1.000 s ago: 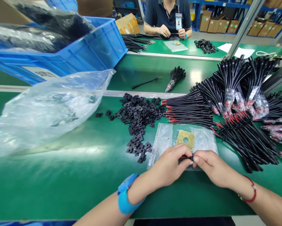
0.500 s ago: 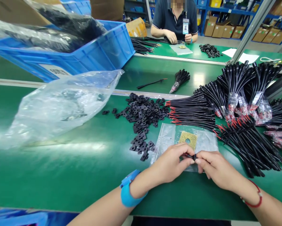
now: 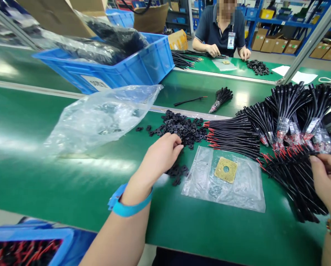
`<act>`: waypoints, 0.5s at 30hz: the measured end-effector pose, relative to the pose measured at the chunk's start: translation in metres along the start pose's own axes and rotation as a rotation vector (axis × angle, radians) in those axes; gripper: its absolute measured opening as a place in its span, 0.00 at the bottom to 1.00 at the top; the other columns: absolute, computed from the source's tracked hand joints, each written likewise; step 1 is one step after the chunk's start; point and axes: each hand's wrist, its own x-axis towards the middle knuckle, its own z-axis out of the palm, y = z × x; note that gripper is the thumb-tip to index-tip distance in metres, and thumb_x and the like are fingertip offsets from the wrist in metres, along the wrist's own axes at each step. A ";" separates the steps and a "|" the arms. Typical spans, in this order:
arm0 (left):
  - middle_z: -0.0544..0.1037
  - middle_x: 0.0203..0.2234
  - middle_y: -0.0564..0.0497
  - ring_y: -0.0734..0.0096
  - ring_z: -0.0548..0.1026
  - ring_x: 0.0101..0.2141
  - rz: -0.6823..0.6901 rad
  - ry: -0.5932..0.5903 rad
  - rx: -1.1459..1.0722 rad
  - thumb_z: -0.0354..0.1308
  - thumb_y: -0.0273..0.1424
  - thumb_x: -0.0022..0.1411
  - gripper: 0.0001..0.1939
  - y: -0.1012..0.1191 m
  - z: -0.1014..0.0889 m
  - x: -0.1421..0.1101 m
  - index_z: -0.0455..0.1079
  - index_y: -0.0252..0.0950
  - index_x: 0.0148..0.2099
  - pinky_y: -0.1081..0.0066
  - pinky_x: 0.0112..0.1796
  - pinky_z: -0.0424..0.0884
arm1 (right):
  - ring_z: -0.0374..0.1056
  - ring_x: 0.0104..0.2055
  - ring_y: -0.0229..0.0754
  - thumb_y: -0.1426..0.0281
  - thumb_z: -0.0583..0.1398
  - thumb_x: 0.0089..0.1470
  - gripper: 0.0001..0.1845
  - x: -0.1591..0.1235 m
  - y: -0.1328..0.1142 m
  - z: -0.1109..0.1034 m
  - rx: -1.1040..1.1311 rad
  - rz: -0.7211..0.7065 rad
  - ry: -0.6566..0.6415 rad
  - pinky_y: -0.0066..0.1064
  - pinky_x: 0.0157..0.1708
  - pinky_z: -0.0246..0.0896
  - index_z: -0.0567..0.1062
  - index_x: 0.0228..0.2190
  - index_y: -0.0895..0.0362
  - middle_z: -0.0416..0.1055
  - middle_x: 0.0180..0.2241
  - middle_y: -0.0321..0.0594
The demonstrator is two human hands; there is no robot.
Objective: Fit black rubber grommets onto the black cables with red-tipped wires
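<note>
- A clear bag [image 3: 99, 122] lies on the surface [image 3: 71, 192], left of a pile of rubber pieces [image 3: 182, 127].
- A crate [image 3: 126, 62] sits behind the clear bag.
- Wire bundles [image 3: 231, 138] lie right of the pile.
- A flat bag [image 3: 198, 188] lies before the wire bundles, with a square pad [image 3: 225, 170] on it.

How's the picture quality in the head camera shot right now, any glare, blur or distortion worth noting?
In the head view, pale glare streaks cross the green bench mat, the clear plastic bag shines, the wide lens leans the metal upright, and the frame edge cuts off the right hand.
</note>
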 end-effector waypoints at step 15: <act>0.75 0.32 0.46 0.61 0.73 0.34 -0.109 -0.179 0.297 0.53 0.29 0.59 0.03 -0.005 0.001 -0.005 0.67 0.36 0.33 0.70 0.28 0.62 | 0.66 0.41 0.49 0.71 0.53 0.58 0.09 0.005 -0.059 0.016 0.353 -0.414 0.084 0.42 0.43 0.61 0.72 0.37 0.58 0.71 0.36 0.47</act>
